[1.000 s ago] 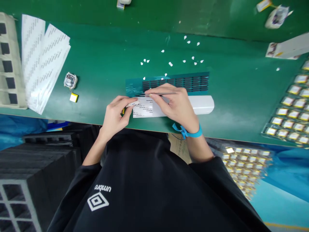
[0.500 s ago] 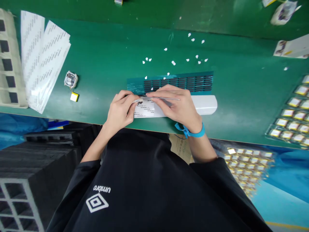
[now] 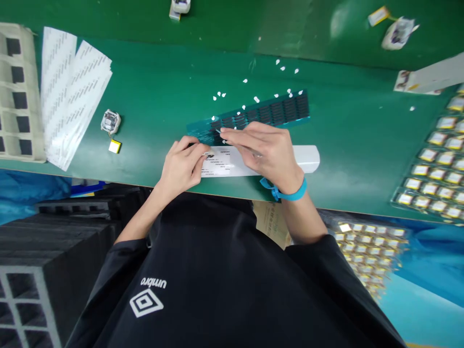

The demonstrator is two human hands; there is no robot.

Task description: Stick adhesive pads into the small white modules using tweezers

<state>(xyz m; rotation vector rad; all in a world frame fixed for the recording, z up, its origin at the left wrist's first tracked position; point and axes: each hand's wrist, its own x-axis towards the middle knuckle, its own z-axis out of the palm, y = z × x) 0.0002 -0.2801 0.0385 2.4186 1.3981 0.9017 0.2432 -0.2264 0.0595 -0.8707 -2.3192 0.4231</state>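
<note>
My right hand (image 3: 270, 150) grips slim metal tweezers; their tip (image 3: 218, 130) is over the left end of a blue film sheet (image 3: 302, 118) bearing rows of thin black strips. My left hand (image 3: 183, 164) is closed, thumb and fingertips pinched at a small dark-marked piece (image 3: 209, 155). Whether that piece is held or only touched is hidden. Beneath both hands lies a white strip of printed backing paper (image 3: 217, 166), on a smooth white long block (image 3: 306, 158) that shows past my right hand.
Small white round tabs (image 3: 257, 99) are scattered beyond the film. At left are printed sheets (image 3: 58, 92), a white device (image 3: 110, 122) wired to a battery (image 3: 115, 146), and a pale compartment tray (image 3: 36, 106). Rows of battery-like parts (image 3: 427, 154) sit at right.
The tweezers' tip has moved from beside my left fingertips, away from me onto the black strips. The blue film has turned, its right end farther from me. My left hand stays nearly in place.
</note>
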